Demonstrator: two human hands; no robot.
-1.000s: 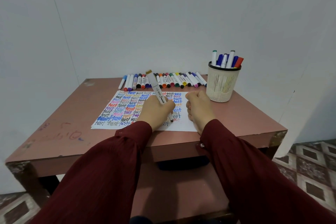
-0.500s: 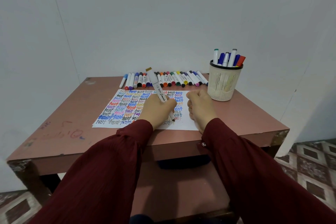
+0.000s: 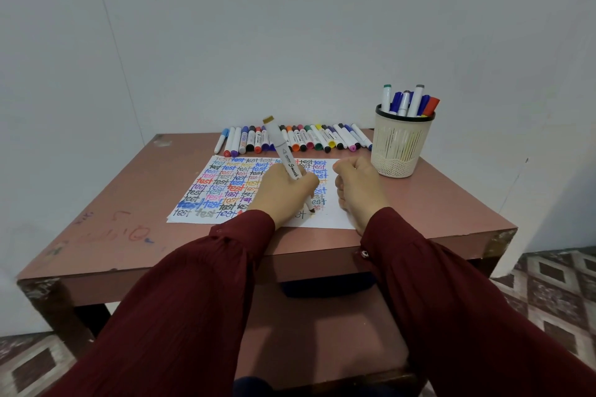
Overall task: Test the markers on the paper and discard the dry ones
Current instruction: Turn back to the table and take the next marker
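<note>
Hands over the paper (image 3: 206,190) on the bench (image 3: 122,203) — left hand (image 3: 283,195) grips a white marker (image 3: 285,155), tip on the bottom row; right hand (image 3: 358,187) fisted beside it, contents hidden. Steady slow stroke best shows whether ink flows.

A single wide-angle camera rides at the person's head, facing forward and tilted down. It looks along both sleeves (image 3: 180,316) to the near tabletop (image 3: 435,203) and paper (image 3: 225,190) at mid-frame. Wall (image 3: 290,26) fills the upper half, and floor (image 3: 554,274) shows in the lower corners.
</note>
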